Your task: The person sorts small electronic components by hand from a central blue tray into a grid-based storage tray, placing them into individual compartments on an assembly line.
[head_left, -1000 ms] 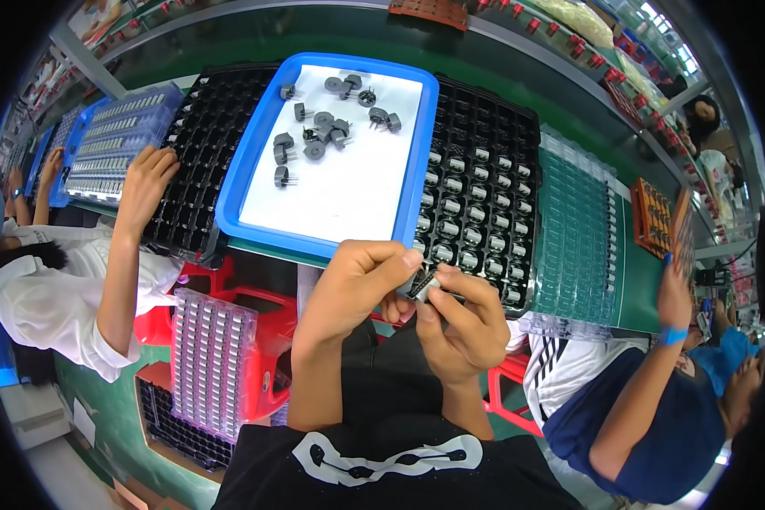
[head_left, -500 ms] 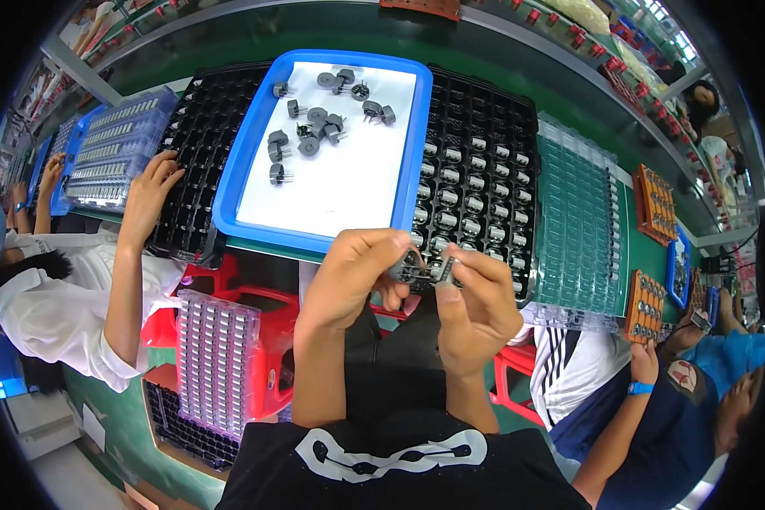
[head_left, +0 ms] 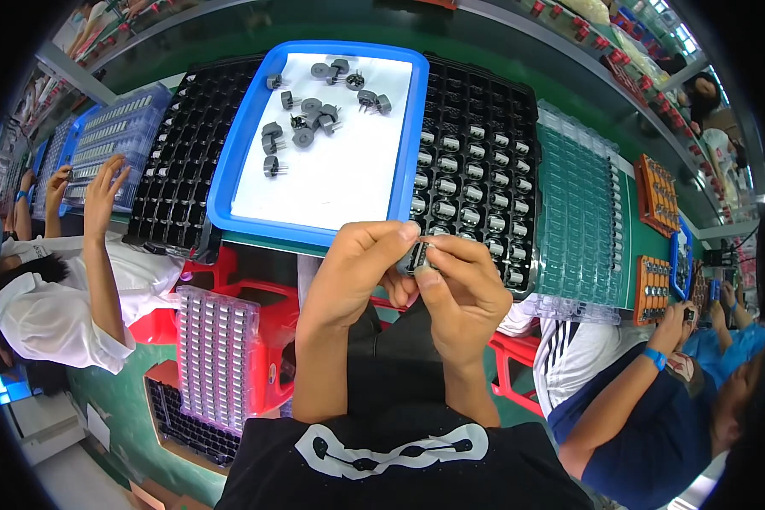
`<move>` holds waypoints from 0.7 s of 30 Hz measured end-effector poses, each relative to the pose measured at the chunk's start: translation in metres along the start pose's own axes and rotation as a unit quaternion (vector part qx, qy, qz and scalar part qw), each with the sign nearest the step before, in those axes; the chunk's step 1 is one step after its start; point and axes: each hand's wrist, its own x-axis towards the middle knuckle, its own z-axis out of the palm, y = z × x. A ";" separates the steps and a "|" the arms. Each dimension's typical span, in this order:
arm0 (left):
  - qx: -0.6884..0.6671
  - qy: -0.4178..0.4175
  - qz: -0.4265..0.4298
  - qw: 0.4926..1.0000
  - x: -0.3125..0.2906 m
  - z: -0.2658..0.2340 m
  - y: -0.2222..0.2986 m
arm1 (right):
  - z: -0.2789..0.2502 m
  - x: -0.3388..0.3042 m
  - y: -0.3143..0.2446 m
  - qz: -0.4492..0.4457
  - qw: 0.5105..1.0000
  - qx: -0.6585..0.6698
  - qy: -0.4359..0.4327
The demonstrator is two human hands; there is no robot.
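In front of my body, just below the blue tray, my two hands meet fingertip to fingertip. My left hand (head_left: pixel 348 276) is closed on a dark grey round plastic part, mostly hidden by the fingers. A small silver cylinder (head_left: pixel 417 253), like a little motor, is pinched in my right hand (head_left: pixel 465 293) and held against that part. Whether the two are joined cannot be made out. Several grey round parts (head_left: pixel 312 106) with thin pins lie on white paper in the blue tray (head_left: pixel 221 189). A black cell tray (head_left: pixel 480 102) beside it holds rows of silver cylinders.
Another black cell tray (head_left: pixel 176 157) lies left of the blue one, clear plastic trays (head_left: pixel 574 212) on the right. Left, a red stool (head_left: pixel 268 340) stands beside a filled clear tray (head_left: pixel 217 357). Co-workers sit close on both sides; one raised hand (head_left: pixel 106 187) is at the left.
My right hand has moved left, bringing the silver cylinder against the grey part. The left co-worker's hand has lifted off the black tray and moved left. The right co-worker's arm has shifted.
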 end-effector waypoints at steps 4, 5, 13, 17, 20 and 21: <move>-0.002 0.011 -0.006 1.000 -0.001 0.003 0.002 | -0.001 0.000 0.002 -0.005 1.000 -0.007 -0.001; -0.001 0.013 -0.005 1.000 -0.002 0.003 0.003 | -0.001 0.000 0.002 -0.004 1.000 -0.007 -0.001; 0.002 0.006 -0.004 1.000 -0.002 0.003 0.003 | -0.005 -0.002 0.002 -0.007 0.999 -0.028 -0.022; 0.000 0.005 0.002 1.000 -0.003 0.004 0.001 | -0.005 -0.004 0.000 -0.016 0.999 -0.043 -0.026; 0.004 0.007 0.004 1.000 -0.003 0.004 0.002 | -0.003 -0.003 0.000 -0.018 0.997 -0.069 -0.025; 0.004 0.008 0.005 1.000 -0.003 0.002 0.002 | 0.000 -0.001 0.001 -0.041 0.993 -0.107 -0.023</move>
